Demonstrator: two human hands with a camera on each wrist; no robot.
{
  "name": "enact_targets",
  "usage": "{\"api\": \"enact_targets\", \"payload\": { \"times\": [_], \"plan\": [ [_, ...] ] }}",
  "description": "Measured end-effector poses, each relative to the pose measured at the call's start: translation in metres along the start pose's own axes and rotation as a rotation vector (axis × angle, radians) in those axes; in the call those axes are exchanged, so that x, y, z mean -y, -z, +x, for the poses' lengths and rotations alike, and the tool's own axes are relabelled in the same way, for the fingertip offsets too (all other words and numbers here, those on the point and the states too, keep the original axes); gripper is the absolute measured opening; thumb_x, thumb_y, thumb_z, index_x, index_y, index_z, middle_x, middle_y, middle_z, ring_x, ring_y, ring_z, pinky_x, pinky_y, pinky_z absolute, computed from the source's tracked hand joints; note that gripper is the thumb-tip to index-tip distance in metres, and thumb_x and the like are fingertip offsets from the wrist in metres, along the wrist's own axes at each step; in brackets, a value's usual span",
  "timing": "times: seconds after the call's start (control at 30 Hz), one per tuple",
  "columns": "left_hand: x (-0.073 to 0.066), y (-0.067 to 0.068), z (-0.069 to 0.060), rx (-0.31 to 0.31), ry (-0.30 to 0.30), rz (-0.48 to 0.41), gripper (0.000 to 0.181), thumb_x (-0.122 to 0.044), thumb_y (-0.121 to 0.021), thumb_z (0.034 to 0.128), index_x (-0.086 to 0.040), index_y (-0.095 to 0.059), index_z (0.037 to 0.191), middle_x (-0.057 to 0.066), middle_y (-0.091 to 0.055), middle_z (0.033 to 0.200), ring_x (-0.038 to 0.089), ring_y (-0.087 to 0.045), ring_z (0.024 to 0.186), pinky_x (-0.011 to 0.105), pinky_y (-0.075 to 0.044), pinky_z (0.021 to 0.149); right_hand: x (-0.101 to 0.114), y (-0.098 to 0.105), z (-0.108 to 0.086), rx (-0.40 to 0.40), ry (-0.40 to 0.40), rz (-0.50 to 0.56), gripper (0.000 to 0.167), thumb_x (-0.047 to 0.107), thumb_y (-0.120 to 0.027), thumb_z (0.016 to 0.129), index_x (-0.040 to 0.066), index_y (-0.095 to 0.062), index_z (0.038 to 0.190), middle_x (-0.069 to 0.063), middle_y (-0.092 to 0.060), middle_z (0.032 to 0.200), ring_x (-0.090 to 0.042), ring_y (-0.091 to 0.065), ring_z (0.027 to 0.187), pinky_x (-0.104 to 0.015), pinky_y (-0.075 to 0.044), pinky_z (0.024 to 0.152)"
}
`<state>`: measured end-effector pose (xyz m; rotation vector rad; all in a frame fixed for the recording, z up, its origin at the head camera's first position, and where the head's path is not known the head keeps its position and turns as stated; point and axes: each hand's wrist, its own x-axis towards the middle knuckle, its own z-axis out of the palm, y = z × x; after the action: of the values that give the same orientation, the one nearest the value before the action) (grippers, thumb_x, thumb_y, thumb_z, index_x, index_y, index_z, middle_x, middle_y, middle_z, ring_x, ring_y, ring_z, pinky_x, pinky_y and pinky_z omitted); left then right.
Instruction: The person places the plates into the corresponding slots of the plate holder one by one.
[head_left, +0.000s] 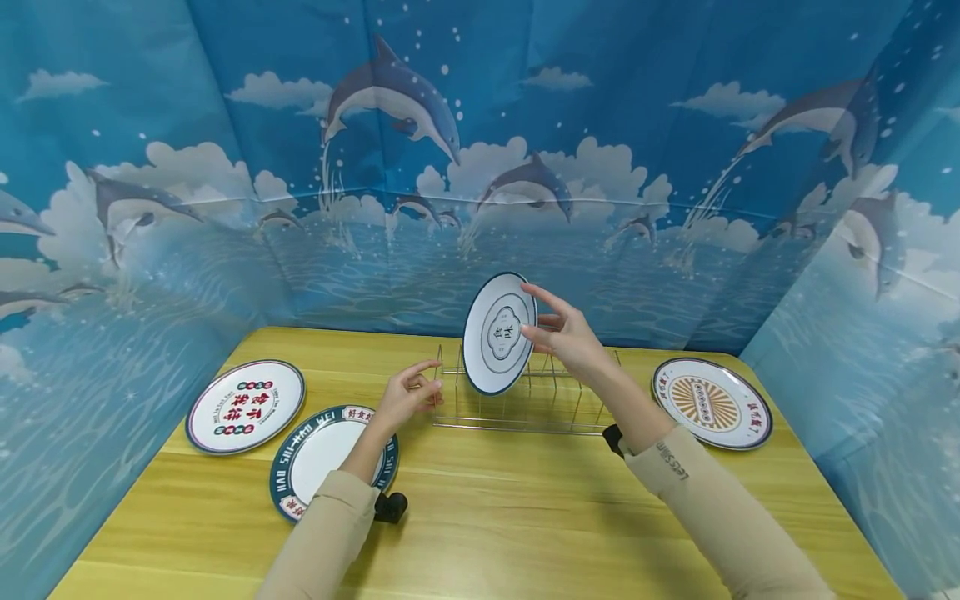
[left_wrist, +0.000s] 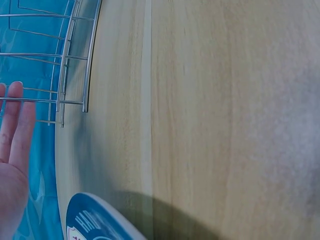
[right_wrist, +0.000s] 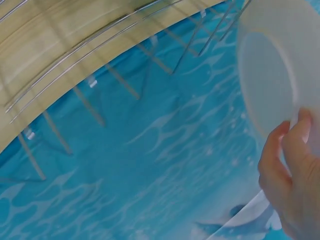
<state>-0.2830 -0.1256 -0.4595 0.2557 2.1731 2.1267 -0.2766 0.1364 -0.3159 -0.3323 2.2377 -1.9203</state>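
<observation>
The right hand is pinching the blue-rimmed white plate by its right edge, thumb on the printed face, seemingly leaving the lower rim free of fingers. The plate is leaning on edge at the left part of the wire plate rack. The left hand is meeting the rack's left end, perhaps steadying it; whether it is gripping the wire cannot be told.

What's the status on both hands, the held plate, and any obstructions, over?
Right hand pinching thin-rimmed white plate. Left hand at left end of wire plate rack. Plate tilted, seating unclear. No visible obstruction.
</observation>
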Motion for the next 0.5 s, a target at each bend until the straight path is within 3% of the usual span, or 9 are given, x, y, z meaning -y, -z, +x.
{"api": "enact_targets", "payload": {
  "times": [0.2, 0.5],
  "plan": [
    [0.001, 0.0, 0.001, 0.006, -0.018, 0.01, 0.045, -0.009, -0.06, 0.0883, 0.0, -0.047, 0.13, 0.003, -0.062, 0.073, 0.019, -0.064, 0.072, 0.05, -0.052, 0.078, -0.003, -0.021, 0.003, -0.049, 0.038, -0.037, 0.061, 0.006, -0.061, 0.088, 0.025, -0.037, 0.14, -0.018, -0.036, 0.135, -0.032, -0.042, 0.121, -0.047, -0.049, 0.088],
    [0.001, 0.001, 0.001, 0.013, 0.003, 0.009, 0.043, -0.009, -0.06, 0.0887, -0.004, -0.049, 0.13, 0.001, -0.061, 0.072, 0.016, -0.063, 0.071, 0.05, -0.052, 0.08, -0.02, -0.044, 0.004, -0.095, 0.089, -0.1, 0.061, 0.012, -0.067, 0.084, 0.022, -0.04, 0.138, -0.02, -0.047, 0.122, -0.033, -0.052, 0.105, -0.037, -0.055, 0.078]
  ]
}}
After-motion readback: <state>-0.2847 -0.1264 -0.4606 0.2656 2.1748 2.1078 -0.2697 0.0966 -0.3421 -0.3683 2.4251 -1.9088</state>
